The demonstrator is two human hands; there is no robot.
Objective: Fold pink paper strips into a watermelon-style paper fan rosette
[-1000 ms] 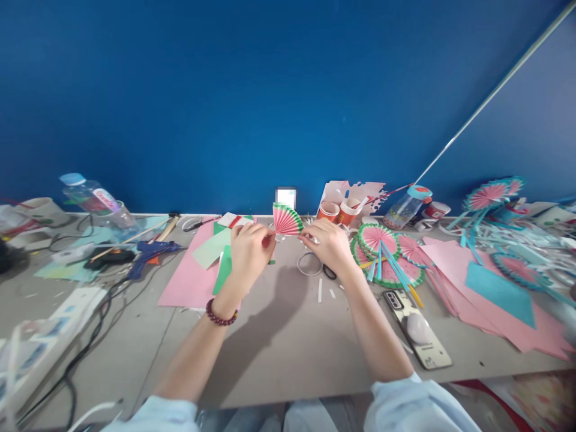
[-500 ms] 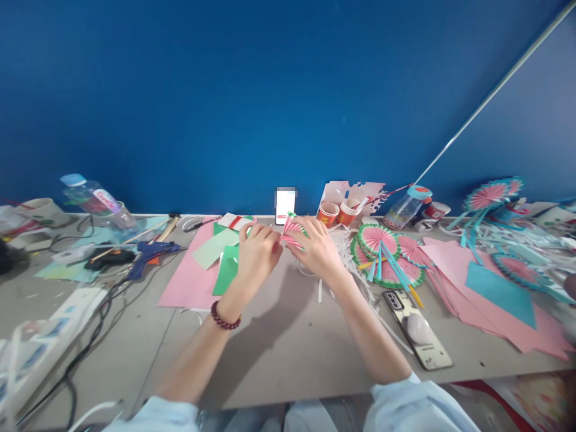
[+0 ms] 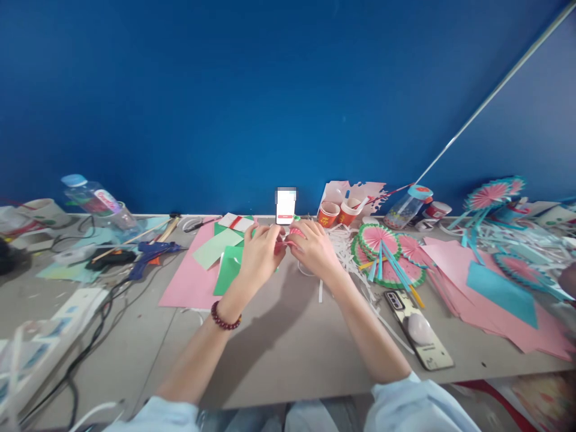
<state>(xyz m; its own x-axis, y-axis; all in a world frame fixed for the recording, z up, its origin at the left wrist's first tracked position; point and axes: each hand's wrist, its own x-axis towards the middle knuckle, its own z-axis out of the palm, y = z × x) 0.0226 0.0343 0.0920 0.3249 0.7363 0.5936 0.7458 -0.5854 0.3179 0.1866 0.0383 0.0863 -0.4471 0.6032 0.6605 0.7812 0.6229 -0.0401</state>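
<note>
Held paper (image 3: pixel 297 231): pink, with a trace of green. Bracelet (image 3: pixel 224 323): dark red. Sleeves (image 3: pixel 416 403): pale blue. Wall (image 3: pixel 288 108): solid blue. Bench (image 3: pixel 288 354): plain grey. Left sheet (image 3: pixel 182 291): pink, bearing a bright green card (image 3: pixel 227 273). Cups (image 3: pixel 326 218): red with yellow marks, white inside. Round fan (image 3: pixel 376 236): pink rays, green-and-white rim, light-blue strips (image 3: pixel 395 266). Right sheets (image 3: pixel 479 312): pink, topped by a turquoise piece (image 3: pixel 501 292). Glue gun (image 3: pixel 150 254): dark blue. Bottle cap (image 3: pixel 74 180): light blue.

Worn on my head, the camera faces forward and down: counter (image 3: pixel 310 348) low in frame, blue wall (image 3: pixel 288 108) above.
</note>
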